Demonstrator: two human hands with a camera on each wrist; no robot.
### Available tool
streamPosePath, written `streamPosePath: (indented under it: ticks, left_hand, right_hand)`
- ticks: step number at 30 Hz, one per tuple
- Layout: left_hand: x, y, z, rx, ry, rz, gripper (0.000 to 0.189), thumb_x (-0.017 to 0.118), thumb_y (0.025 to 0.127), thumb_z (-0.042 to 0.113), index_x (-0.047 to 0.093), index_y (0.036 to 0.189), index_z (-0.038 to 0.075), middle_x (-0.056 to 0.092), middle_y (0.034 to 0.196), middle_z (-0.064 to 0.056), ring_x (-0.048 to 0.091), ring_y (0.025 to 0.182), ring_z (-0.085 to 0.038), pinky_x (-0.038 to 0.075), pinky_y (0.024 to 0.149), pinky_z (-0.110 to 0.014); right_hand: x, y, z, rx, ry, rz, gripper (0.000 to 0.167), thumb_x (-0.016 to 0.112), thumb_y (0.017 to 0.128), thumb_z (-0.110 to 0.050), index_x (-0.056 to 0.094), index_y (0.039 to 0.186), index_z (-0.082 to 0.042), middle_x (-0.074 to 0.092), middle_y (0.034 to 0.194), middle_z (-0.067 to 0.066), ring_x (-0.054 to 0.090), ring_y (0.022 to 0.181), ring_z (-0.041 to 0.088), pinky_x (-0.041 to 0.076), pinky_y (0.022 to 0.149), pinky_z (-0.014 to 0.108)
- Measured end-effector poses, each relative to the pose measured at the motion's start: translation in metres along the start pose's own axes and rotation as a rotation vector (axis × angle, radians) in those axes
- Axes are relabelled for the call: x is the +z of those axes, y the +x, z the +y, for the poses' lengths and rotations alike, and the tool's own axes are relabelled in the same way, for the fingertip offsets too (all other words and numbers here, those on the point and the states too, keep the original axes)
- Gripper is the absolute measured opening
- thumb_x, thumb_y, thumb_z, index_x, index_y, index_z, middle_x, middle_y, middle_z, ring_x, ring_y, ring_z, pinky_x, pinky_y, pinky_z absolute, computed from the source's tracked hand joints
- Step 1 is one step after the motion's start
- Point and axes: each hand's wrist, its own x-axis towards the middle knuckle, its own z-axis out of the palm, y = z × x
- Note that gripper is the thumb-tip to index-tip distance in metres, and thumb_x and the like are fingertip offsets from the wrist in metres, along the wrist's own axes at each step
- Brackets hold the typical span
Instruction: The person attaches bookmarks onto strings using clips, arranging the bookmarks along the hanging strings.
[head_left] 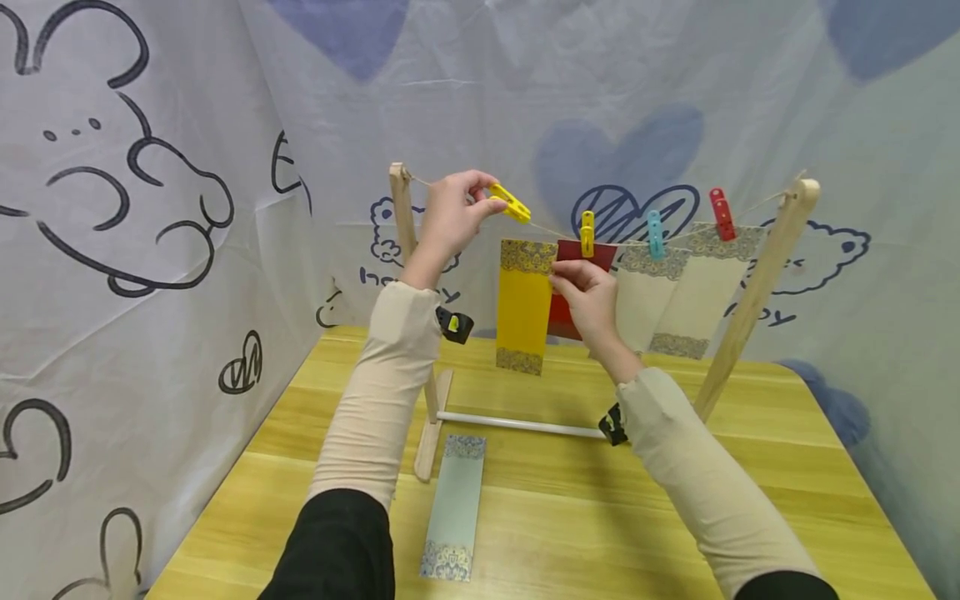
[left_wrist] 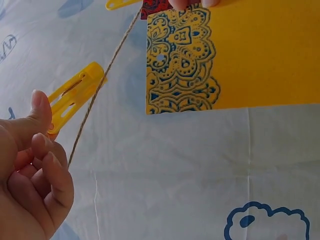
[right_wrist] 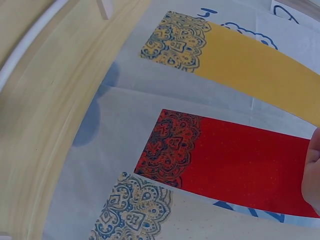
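My left hand (head_left: 453, 210) pinches a yellow clothespin (head_left: 512, 204) between thumb and fingers, at the twine near the left post. In the left wrist view the far end of that clothespin (left_wrist: 77, 95) meets the twine (left_wrist: 90, 107). My right hand (head_left: 588, 304) pinches the upper right edge of a yellow patterned card (head_left: 522, 308), which hangs just below the string. Right of it, a red card (right_wrist: 240, 160) hangs from a second yellow clothespin (head_left: 588, 233), partly behind my right hand. Two cream cards (head_left: 708, 292) hang farther right, under a blue clothespin (head_left: 656, 233) and a red clothespin (head_left: 722, 214).
A wooden post (head_left: 757, 292) holds the string at the right, another post (head_left: 402, 208) at the left. A white rod (head_left: 525, 424) joins the stand low down. A pale patterned card (head_left: 455, 504) lies on the wooden table (head_left: 555, 533). Printed cloth (head_left: 465, 100) hangs behind.
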Motion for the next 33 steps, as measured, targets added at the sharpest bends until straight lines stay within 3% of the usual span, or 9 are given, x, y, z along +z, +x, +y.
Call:
streamPosePath:
  ticks: [13,23,29,33]
  left_hand:
    - [0.002,0.003,0.007,-0.037,0.138,-0.039,0.025,0.066,0.081,0.023,0.065,0.099,0.005,0.053,0.074,-0.002,0.038,0.059,-0.014,0.029,0.05,-0.02]
    - [0.002,0.003,0.012,-0.007,0.215,0.044,0.024,0.066,0.081,0.025,0.067,0.097,0.007,0.056,0.079,-0.002,0.04,0.061,-0.014,0.029,0.051,-0.02]
    - [0.004,0.003,0.02,-0.001,0.344,-0.01,0.026,0.063,0.082,0.029,0.067,0.099,0.009,0.059,0.089,-0.001,0.049,0.072,-0.013,0.039,0.058,-0.023]
    - [0.006,0.003,0.023,0.01,0.427,-0.038,0.022,0.059,0.086,0.027,0.066,0.1,0.011,0.059,0.092,-0.001,0.053,0.079,-0.014,0.042,0.062,-0.026]
  right_hand:
    - [0.003,0.001,-0.003,-0.022,-0.001,0.004,0.013,0.058,0.078,0.014,0.059,0.09,0.02,0.061,0.082,0.028,0.059,0.064,0.014,0.05,0.063,0.021]
    - [0.002,0.002,0.002,-0.005,-0.007,-0.002,0.013,0.06,0.079,0.012,0.061,0.09,0.018,0.062,0.083,0.026,0.059,0.065,0.017,0.05,0.063,0.02]
    - [-0.002,0.005,0.023,-0.047,-0.018,-0.006,0.012,0.062,0.079,0.007,0.063,0.089,0.014,0.065,0.081,0.018,0.06,0.065,0.013,0.05,0.063,0.02]
    - [-0.003,0.006,0.025,-0.03,-0.009,-0.004,0.012,0.062,0.079,0.008,0.063,0.089,0.014,0.064,0.081,0.02,0.059,0.065,0.013,0.05,0.063,0.021]
